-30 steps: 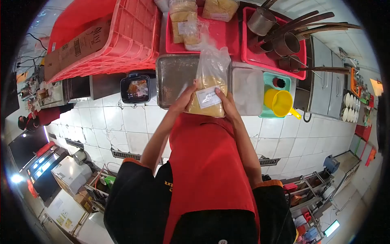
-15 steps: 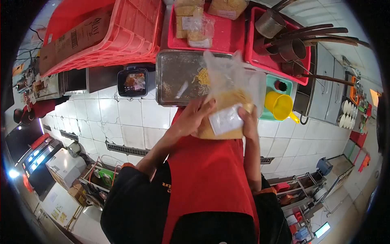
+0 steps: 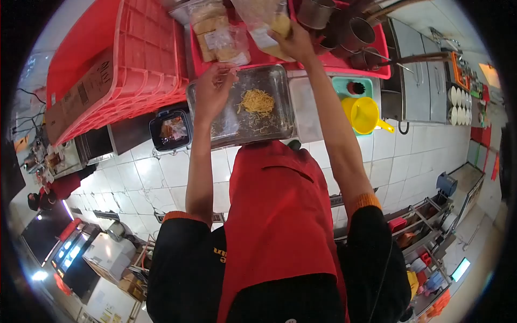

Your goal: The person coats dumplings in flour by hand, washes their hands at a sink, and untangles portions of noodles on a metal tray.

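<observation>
My right hand (image 3: 297, 44) grips a clear plastic bag (image 3: 274, 35) of yellowish food with a white label, over the pink-red tray (image 3: 265, 58) at the back. My left hand (image 3: 212, 91) is raised over the left part of a metal tray (image 3: 280, 125). Its fingers are loosely curled and apart, and I see nothing in them. Just beyond its fingertips lies another clear bag (image 3: 232, 47) in the pink-red tray. A small heap of yellow noodle-like strands (image 3: 257, 103) rests on the metal tray.
A large red crate (image 3: 145, 70) with cardboard inside stands at left. A dark bin (image 3: 171, 132) sits below it. At right are metal cups with long handles (image 3: 355, 35), a yellow jug (image 3: 363, 114) and a pale green tray (image 3: 338, 85). A person (image 3: 59, 191) is far left.
My right hand has carried the labelled bag from in front of me forward to the pink-red tray. The left hand has let go of it and moved forward and left.
</observation>
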Motion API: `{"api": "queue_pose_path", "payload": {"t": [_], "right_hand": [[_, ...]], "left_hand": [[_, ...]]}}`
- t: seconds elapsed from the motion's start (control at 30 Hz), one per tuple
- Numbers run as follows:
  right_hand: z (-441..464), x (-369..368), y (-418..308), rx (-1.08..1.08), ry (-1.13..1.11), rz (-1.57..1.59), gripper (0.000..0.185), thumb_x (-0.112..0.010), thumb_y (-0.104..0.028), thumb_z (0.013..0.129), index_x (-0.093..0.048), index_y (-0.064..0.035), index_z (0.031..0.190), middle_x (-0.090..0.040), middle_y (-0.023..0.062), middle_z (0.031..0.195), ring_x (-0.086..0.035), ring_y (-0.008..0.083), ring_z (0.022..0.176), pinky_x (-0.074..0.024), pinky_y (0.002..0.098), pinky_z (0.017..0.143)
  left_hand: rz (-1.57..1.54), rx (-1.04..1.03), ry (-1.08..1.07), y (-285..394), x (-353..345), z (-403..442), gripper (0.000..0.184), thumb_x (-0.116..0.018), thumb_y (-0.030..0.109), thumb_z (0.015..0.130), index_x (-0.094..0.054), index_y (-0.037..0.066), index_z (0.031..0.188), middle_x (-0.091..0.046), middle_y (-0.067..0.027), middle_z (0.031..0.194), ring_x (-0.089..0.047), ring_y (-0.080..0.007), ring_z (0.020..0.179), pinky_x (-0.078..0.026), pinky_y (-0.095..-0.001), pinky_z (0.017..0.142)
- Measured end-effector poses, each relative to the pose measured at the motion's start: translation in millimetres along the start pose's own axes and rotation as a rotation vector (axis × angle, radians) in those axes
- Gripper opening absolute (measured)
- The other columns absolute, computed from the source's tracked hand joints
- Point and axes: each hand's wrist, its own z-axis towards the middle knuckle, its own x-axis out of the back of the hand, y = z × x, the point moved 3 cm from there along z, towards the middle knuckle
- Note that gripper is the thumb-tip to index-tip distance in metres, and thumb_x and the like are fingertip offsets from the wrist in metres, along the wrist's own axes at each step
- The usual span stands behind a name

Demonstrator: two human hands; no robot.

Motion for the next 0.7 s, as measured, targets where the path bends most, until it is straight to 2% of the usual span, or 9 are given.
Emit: {"api": "queue_pose_path", "payload": {"t": [0.1, 0.17, 0.27, 0.37, 0.43, 0.5, 0.57, 0.63, 0.7], "right_hand": [[2, -1, 4, -0.005, 0.069, 0.052, 0.04, -0.07, -0.024, 0.086, -0.059, -0.0032, 0.118, -0.067, 0.0136, 0.108, -0.067, 0.0226, 0.091, -0.0518, 0.0349, 0.084], [-10, 33, -13, 0.209, 0.299, 0.224, 0.039, -0.069, -0.022, 0.085, -0.059, -0.0022, 0.117, -0.065, 0.0147, 0.109, -0.066, 0.023, 0.09, -0.052, 0.0342, 0.082], [-83, 122, -40, 0.297, 0.235, 0.03, 0.029, -0.06, -0.01, 0.088, -0.06, -0.001, 0.115, -0.065, 0.0137, 0.107, -0.064, 0.0244, 0.092, -0.0514, 0.0356, 0.081], [-193, 242, -68, 0.037, -0.245, 0.206, 0.018, -0.056, -0.01, 0.093, -0.064, -0.0006, 0.106, -0.068, 0.0108, 0.09, -0.065, 0.0217, 0.084, -0.0499, 0.0339, 0.08], [-288, 312, -59, -0.093, -0.217, 0.37, 0.017, -0.056, -0.012, 0.095, -0.064, 0.0002, 0.105, -0.067, 0.0093, 0.086, -0.065, 0.0179, 0.082, -0.0505, 0.0326, 0.078], [-379, 375, -34, -0.277, -0.019, 0.433, 0.018, -0.056, -0.013, 0.096, -0.064, 0.001, 0.104, -0.067, 0.0088, 0.084, -0.065, 0.0154, 0.082, -0.051, 0.0309, 0.076], [-477, 428, 29, -0.459, 0.236, 0.405, 0.02, -0.053, -0.014, 0.098, -0.063, 0.0016, 0.105, -0.068, 0.0086, 0.084, -0.065, 0.014, 0.082, -0.0511, 0.0295, 0.075], [-585, 457, 95, -0.644, 0.587, 0.308, 0.022, -0.055, -0.017, 0.096, -0.064, 0.0017, 0.101, -0.068, 0.0118, 0.084, -0.066, 0.0184, 0.081, -0.051, 0.0319, 0.074], [-705, 455, 165, -0.783, 0.604, -0.249, 0.023, -0.057, -0.02, 0.093, -0.066, 0.001, 0.093, -0.068, 0.0151, 0.084, -0.066, 0.0241, 0.08, -0.0506, 0.0353, 0.075]], "left_hand": [[-0.025, -0.058, -0.017, 35, -23, -28, 0.019, -0.062, 0.009, 0.092, -0.06, 0.001, 0.108, -0.069, -0.0076, 0.095, -0.063, -0.01, 0.077, -0.051, -0.0247, 0.071], [-0.003, -0.103, -0.076, 56, -48, -51, 0.019, -0.062, 0.01, 0.092, -0.06, 0.001, 0.108, -0.069, -0.0078, 0.093, -0.062, -0.0094, 0.072, -0.051, -0.0249, 0.069], [-0.062, -0.067, -0.334, 98, -115, -108, 0.012, -0.064, 0.01, 0.09, -0.064, 0.001, 0.098, -0.069, -0.0082, 0.09, -0.063, -0.0103, 0.071, -0.052, -0.0252, 0.067], [-0.021, -0.031, -1.038, 140, -204, -148, 0.02, -0.069, 0.007, 0.085, -0.067, 0.004, 0.104, -0.067, -0.005, 0.067, -0.065, -0.0106, 0.058, -0.048, -0.022, 0.06], [0.03, -0.019, -1.342, 149, -270, -182, 0.023, -0.071, 0.006, 0.083, -0.067, 0.005, 0.106, -0.066, -0.004, 0.06, -0.065, -0.0106, 0.054, -0.047, -0.0209, 0.058], [-0.022, -0.078, -1.544, 143, -334, -216, 0.031, -0.073, 0.01, 0.083, -0.064, 0.005, 0.113, -0.064, -0.0032, 0.058, -0.064, -0.01, 0.052, -0.045, -0.0196, 0.057], [-0.044, 0.073, -1.597, 124, -408, -248, 0.027, -0.07, 0.014, 0.086, -0.065, 0.005, 0.112, -0.064, -0.0054, 0.06, -0.065, -0.0107, 0.055, -0.047, -0.0225, 0.058], [0.258, 0.083, -1.565, 106, -478, -269, 0.024, -0.063, 0.011, 0.091, -0.062, 0.003, 0.113, -0.068, -0.0057, 0.075, -0.067, -0.0116, 0.073, -0.051, -0.0271, 0.067], [0.418, -0.155, -1.584, 67, -529, -285, 0.024, -0.062, 0.015, 0.092, -0.062, 0.003, 0.112, -0.069, -0.0094, 0.084, -0.068, -0.0169, 0.084, -0.052, -0.0305, 0.074]]}}
